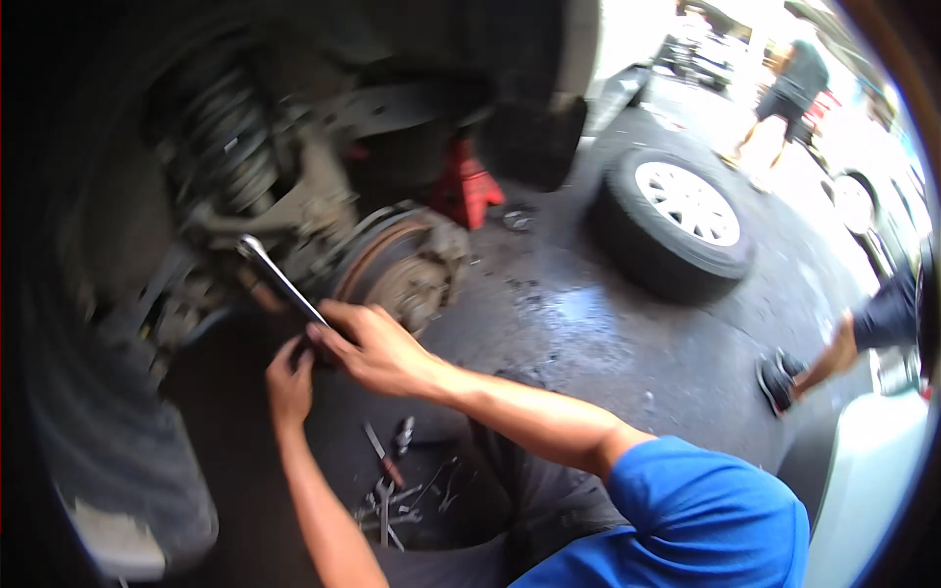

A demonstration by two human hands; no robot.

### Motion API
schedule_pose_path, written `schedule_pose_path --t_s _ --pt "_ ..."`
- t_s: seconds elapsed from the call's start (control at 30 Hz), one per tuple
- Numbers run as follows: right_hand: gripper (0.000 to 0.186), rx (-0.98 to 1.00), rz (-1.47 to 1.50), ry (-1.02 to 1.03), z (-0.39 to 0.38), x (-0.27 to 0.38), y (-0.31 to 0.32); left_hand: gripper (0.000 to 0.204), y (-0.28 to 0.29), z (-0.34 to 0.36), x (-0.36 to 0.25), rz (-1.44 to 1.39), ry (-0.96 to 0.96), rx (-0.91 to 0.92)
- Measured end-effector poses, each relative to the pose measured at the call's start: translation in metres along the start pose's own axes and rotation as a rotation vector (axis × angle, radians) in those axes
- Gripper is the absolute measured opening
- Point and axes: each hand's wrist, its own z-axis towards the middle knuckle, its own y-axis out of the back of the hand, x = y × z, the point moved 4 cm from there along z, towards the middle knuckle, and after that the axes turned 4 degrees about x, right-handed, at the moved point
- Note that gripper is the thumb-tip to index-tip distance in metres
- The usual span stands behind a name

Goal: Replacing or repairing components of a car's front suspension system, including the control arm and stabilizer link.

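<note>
On my feed, a dark wheel arch (108,265) fills the left of the frame, with a coil spring (235,147) at upper left and a rusty brake disc (377,260) nearer the centre. Hand tools (383,514) lie at lower centre; a red jack stand (466,191) is at upper centre. The dark, stained floor (686,353) stretches right to a tire (632,230) on a pale wheel, its sidewall too blurred for me to read. One person (802,78) is at upper right, another's leg (841,345) at the right edge. I see the chrome wrench (284,283) left of centre, slanting from the suspension down to the right hand (380,351), whose fingers clamp its lower end. The left hand (290,380) sits just below; I can't tell whether its fingers grip anything.
</note>
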Motion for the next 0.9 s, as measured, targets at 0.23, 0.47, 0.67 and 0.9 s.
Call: schedule_pose_path --t_s 0.23,0.47,0.67,0.9 --pt "0.026 -0.664 -0.917 0.138 0.094 -0.068 0.153 0.021 -0.002 0.01 -0.006 0.268 0.048 -0.143" --pt "0.023 -0.604 -0.192 -0.136 0.103 -0.132 0.139 0.025 0.008 0.01 -0.001 0.048 0.013 0.109" --pt "0.029 -0.548 -0.196 -0.079 0.095 -0.131 0.151 0.015 -0.02 0.008 -0.042 -0.184 -0.093 -0.098" --pt "0.028 -0.571 -0.237 -0.05 0.106 -0.15 0.145 0.02 -0.002 0.011 0.008 0.089 -0.039 -0.125"
